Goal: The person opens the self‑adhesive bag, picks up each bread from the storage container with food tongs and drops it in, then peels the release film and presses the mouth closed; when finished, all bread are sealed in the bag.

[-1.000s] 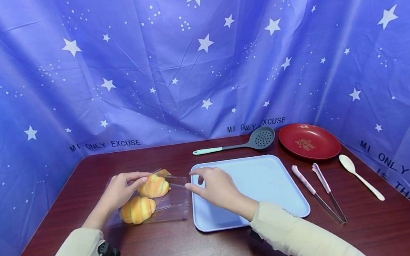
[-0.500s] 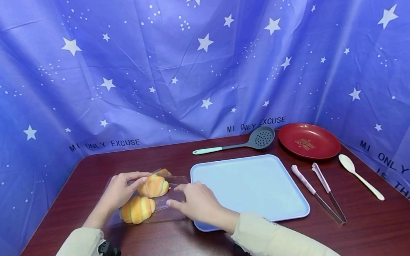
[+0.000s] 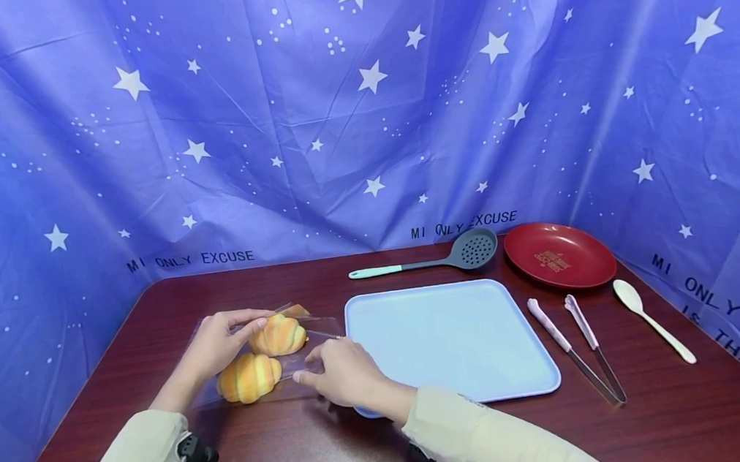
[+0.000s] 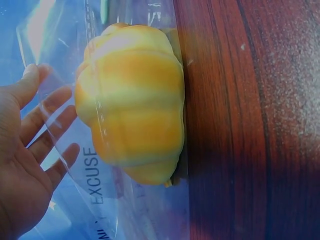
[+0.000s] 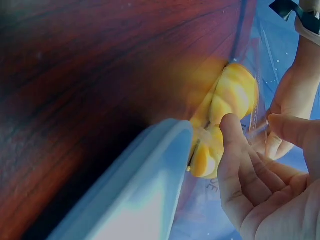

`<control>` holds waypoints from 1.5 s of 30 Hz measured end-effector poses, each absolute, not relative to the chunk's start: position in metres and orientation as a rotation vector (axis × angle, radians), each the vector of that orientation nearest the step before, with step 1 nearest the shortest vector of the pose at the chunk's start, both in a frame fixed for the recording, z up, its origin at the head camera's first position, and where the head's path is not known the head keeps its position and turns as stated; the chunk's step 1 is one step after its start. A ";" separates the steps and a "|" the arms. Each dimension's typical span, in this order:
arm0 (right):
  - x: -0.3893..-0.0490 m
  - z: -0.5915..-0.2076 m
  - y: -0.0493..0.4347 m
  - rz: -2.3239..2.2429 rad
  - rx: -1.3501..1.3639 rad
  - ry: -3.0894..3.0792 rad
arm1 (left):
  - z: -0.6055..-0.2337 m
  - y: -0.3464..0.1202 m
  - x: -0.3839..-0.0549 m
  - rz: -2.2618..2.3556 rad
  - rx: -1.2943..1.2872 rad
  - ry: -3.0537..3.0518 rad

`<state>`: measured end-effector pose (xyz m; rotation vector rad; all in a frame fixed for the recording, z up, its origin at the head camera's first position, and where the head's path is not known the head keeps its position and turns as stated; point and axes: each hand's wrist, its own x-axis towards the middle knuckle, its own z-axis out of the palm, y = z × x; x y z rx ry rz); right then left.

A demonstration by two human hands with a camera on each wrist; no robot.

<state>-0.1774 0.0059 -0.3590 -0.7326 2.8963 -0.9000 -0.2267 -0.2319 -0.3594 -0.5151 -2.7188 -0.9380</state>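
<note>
Two golden bread rolls, a rear one (image 3: 280, 334) and a front one (image 3: 249, 379), lie at the left of the table with a clear plastic bag (image 3: 315, 327) around them. In the left wrist view, the film stretches over one roll (image 4: 135, 105), and my left hand (image 4: 30, 140) pinches the bag's edge between thumb and index finger, its other fingers spread behind the film. From the right, my right hand (image 3: 343, 371) reaches over the bag's flat end. Its thumb and index finger are apart, as the right wrist view also shows, with the rolls (image 5: 232, 95) just beyond them.
A light blue tray (image 3: 452, 341) lies right beside the bag, under the right forearm. Behind it is a slotted skimmer (image 3: 474, 249). At the right are a red plate (image 3: 560, 255), tongs (image 3: 582, 352) and a cream spoon (image 3: 651, 320). A starry curtain (image 3: 307, 119) borders the table.
My right hand has moved left and slightly down from the tray's left edge to over the bag's right end, closer to the rolls. The left hand and rolls have stayed put.
</note>
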 end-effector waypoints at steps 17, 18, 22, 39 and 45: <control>-0.176 -0.363 0.005 -1.078 -0.933 2.757 | -0.353 -0.227 -0.232 -0.930 -0.514 -2.770; -0.176 -0.363 0.005 -1.062 -0.947 2.758 | -0.351 -0.226 -0.234 -0.940 -0.513 -2.756; -0.175 -0.363 0.005 -1.006 -1.020 2.762 | -0.346 -0.219 -0.240 -0.925 -0.497 -2.712; -0.171 -0.364 0.009 -0.868 -1.152 2.822 | -0.348 -0.168 -0.269 -0.553 -0.361 -2.787; -0.170 -0.364 0.009 -0.853 -1.128 2.819 | -0.348 -0.156 -0.271 -0.565 -0.482 -2.916</control>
